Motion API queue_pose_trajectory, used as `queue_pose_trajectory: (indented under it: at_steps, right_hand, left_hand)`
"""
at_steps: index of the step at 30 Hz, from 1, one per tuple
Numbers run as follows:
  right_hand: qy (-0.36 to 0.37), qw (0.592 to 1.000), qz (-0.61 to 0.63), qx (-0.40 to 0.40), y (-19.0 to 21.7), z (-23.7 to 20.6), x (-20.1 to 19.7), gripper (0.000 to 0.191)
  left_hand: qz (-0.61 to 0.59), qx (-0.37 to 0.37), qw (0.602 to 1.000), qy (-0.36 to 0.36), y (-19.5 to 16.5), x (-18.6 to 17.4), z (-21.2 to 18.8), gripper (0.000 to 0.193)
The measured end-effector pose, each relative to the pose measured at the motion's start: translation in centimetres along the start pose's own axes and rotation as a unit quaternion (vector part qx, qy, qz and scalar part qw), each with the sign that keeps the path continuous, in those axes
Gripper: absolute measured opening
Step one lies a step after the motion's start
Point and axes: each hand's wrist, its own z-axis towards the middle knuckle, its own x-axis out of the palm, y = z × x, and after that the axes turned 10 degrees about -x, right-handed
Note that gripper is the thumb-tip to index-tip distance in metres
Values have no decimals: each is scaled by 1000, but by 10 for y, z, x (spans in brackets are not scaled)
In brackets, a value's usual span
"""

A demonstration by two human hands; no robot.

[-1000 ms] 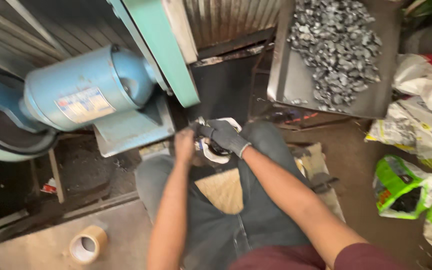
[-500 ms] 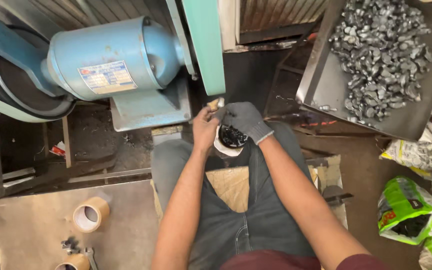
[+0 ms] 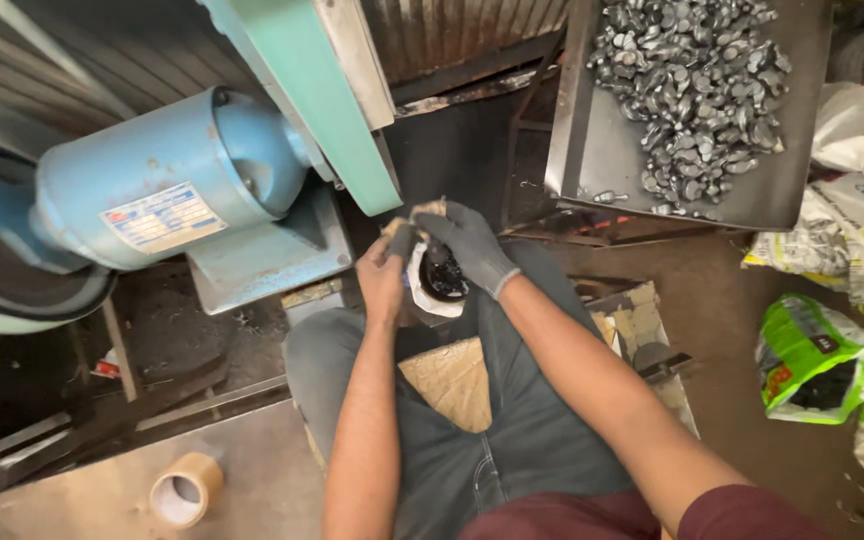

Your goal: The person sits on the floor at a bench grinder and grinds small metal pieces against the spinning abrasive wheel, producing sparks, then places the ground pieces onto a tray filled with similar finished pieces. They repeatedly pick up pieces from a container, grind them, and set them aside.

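**Both hands meet at the grinder's edge**

Nearest me, down by my left knee, a roll of brown tape [image 3: 184,488] lies flat on the concrete. A square of tan cardboard [image 3: 455,380] rests on my lap between my thighs. Off to my right, green and white plastic sacks [image 3: 820,360] slump on the dirt floor, one gaping open on something dark.

Above my knees, my bare left hand [image 3: 383,282] is closed, fingertips pinching a small piece [image 3: 399,236] that I cannot make out. My gloved right hand [image 3: 470,248] curls half shut just beside it, fingers touching the same piece. Under both hands sits a small white cup [image 3: 435,290] with dark contents.

Just beyond, the green guard [image 3: 322,110] slants down toward my hands. Left of it the blue motor [image 3: 167,185] carries a pale rectangular label [image 3: 163,215] with a red corner. Farthest right, a dark metal tray [image 3: 602,140] holds a heap of grey metal pieces [image 3: 697,75].
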Motion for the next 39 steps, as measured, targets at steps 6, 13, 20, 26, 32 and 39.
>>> queue_pose_trajectory:
  at_steps: [6,13,20,26,32,39]
  right_hand:
    - [-48,985,158,40,4,42,21,22]
    - [35,990,-29,-132,3,-5,5,37]
    - [155,897,-357,-210,11,-26,1,49]
    - [141,943,-302,10,18,-21,1,40]
    - [153,907,-316,-235,-1,14,6,38]
    - [85,976,-194,43,8,33,29,35]
  left_hand:
    - [-361,-123,908,175,-3,13,8,65]
    - [-80,-5,996,33,-9,2,-1,52]
    - [189,152,969,-45,-16,-15,-13,23]
    - [174,80,981,-37,-9,-18,-5,32]
    - [150,22,980,-127,0,-11,8,17]
    - [47,26,982,-179,-1,-3,20,13]
